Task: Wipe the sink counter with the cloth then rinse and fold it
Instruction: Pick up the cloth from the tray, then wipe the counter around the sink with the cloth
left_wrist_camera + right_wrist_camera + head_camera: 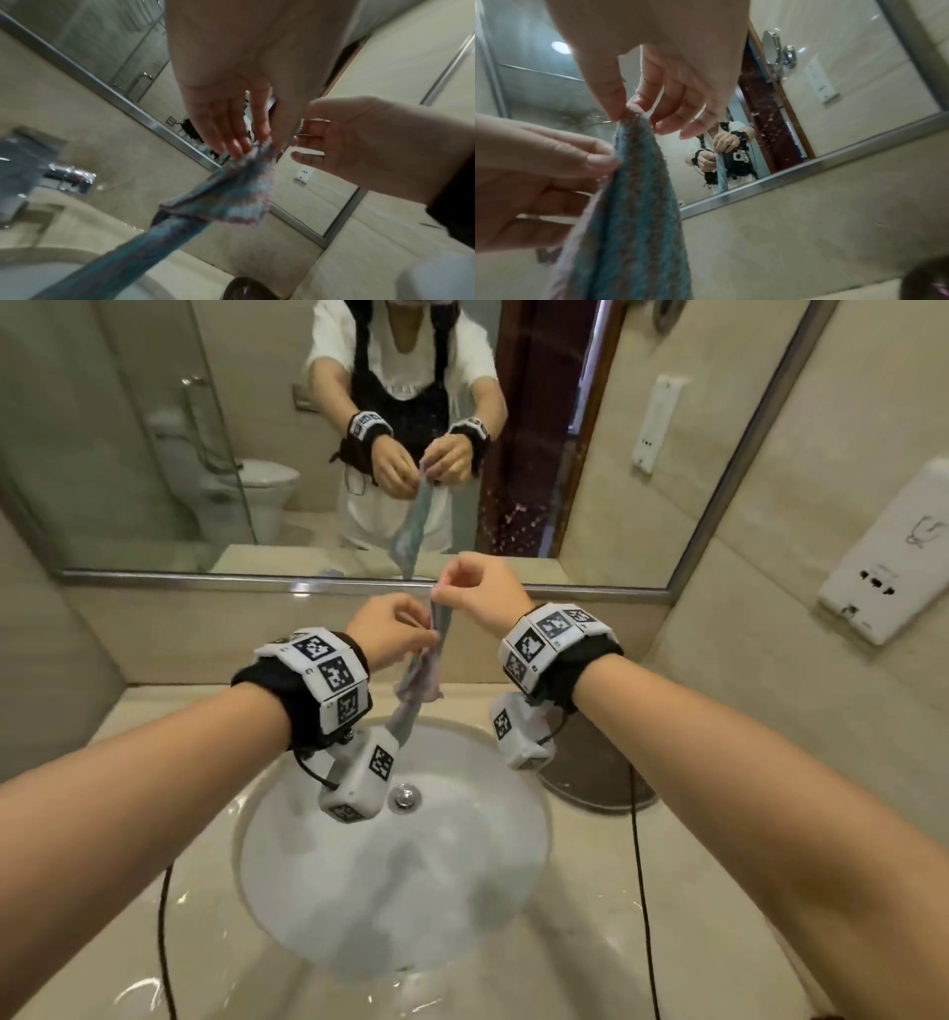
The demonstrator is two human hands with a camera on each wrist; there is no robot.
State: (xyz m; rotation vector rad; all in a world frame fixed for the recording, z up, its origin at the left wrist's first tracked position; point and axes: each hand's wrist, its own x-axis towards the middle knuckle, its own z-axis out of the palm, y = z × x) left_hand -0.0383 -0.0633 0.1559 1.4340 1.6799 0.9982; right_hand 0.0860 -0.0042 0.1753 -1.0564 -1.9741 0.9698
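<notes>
A wet blue-and-pink cloth [422,677] hangs bunched above the back of the white sink [462,891]. My right hand [475,595] pinches its top corner between thumb and forefinger [614,103], higher up. My left hand [395,629] pinches the cloth's edge a little lower, to the left. In the left wrist view the left fingers [231,140] hold a fold of the cloth [231,194], which trails down towards the basin. In the right wrist view the cloth [634,203] hangs straight down in long folds. Both hands are held close together in front of the mirror.
The beige stone counter [719,891] is wet and shiny around the basin. A drain stopper [404,796] sits at the basin's back. A dark round object [595,762] lies on the counter at right. The mirror [154,454] stands close behind; a wall socket plate [883,567] is at right.
</notes>
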